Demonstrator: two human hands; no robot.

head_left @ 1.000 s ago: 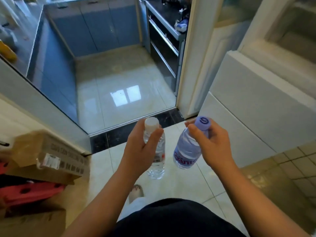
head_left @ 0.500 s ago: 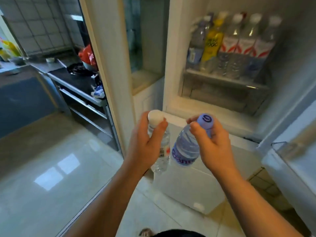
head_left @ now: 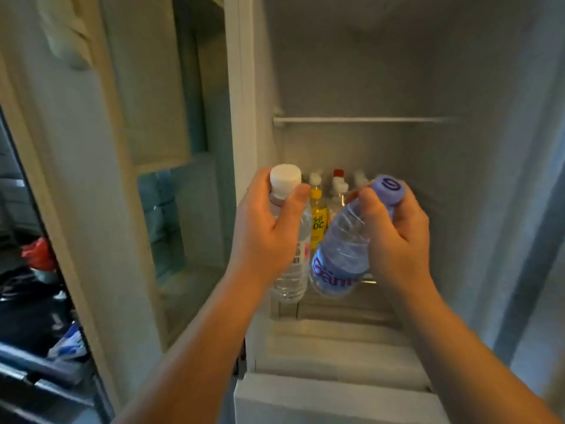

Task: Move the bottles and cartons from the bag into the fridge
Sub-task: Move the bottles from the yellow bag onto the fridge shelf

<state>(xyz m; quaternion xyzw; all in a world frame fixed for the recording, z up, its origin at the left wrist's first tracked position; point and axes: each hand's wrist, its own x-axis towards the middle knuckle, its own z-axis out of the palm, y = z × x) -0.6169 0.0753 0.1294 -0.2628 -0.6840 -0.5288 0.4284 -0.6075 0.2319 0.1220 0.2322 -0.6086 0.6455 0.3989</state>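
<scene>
The clear bottle [head_left: 290, 278] and blue bottle [head_left: 337, 266] have come up to the open fridge [head_left: 382, 71].

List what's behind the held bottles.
A yellow bottle, a red cap and white caps on the shelf. The left hand, right hand, clear bottle and blue bottle hide the rest.

A pale wall [head_left: 91, 194] is being lit softly. A bluish glass pane [head_left: 165, 215] is being framed by it. Far left, dark metal rails [head_left: 33, 374] and something red [head_left: 38, 254] are being shown.
</scene>
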